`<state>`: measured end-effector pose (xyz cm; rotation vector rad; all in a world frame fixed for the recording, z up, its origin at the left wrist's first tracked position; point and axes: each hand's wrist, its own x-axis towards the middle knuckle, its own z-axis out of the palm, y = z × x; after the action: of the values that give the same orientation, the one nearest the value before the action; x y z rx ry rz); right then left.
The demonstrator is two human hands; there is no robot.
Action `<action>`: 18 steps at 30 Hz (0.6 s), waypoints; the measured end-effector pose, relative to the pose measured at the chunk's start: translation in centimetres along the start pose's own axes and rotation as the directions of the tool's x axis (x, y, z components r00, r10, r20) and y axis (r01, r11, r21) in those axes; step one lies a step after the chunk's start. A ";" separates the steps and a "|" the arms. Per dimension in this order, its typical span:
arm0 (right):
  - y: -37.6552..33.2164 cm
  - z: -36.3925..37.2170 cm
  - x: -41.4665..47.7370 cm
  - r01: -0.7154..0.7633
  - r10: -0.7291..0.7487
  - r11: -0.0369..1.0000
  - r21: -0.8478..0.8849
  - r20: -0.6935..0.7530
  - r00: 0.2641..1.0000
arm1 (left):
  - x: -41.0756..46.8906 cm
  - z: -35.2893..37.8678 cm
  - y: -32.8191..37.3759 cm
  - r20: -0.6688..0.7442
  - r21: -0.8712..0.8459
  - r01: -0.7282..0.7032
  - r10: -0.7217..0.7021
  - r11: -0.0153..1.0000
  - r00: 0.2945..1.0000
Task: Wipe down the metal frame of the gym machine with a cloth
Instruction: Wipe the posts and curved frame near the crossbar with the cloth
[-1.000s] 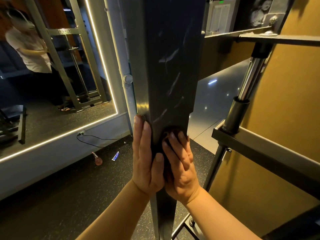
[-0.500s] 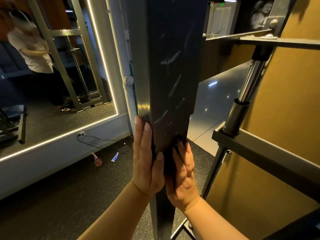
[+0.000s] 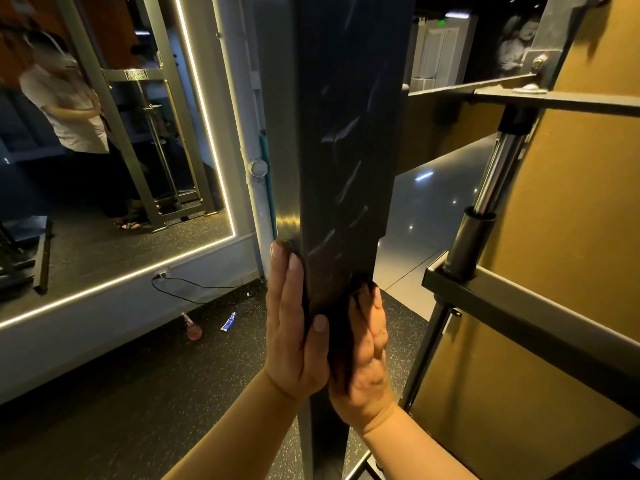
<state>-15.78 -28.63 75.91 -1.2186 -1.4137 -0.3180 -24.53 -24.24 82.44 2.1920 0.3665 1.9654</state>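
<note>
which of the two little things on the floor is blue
The small tube; the bottle lying just left of it is pinkish-red.

Both forearms are bare as far as they show. The left hand [image 3: 292, 336] and the right hand [image 3: 370, 358] are bare as well, with short, rounded, plain nails on the thumb and fingers

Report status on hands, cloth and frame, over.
Left hand flat on post's left side. Right hand pressing dark cloth against right edge. Streaks on post above. Nothing in the way.
</note>
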 end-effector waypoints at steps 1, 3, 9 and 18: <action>0.2 0.1 -0.2 0.005 -0.005 1.000 0.001 0.009 1.000 | 0.0 0.0 0.0 -0.001 0.002 -0.001 0.001 1.000 1.000; -0.4 0.3 0.8 -0.056 0.059 0.996 0.067 -0.039 0.998 | 0.2 0.0 0.1 -0.004 0.002 0.007 -0.007 1.000 1.000; 0.5 -0.9 2.2 0.220 -0.222 0.972 0.087 0.016 0.975 | 0.1 0.0 -0.1 0.003 -0.019 -0.006 0.007 1.000 1.000; -1.4 -1.4 5.8 0.341 -0.338 0.936 0.088 -0.044 0.940 | 0.0 -0.1 -0.1 -0.001 -0.022 -0.010 0.010 1.000 1.000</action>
<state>-14.80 -27.52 81.85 -0.8865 -1.5967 -0.4986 -24.68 -24.13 82.46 2.1835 0.3338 1.9664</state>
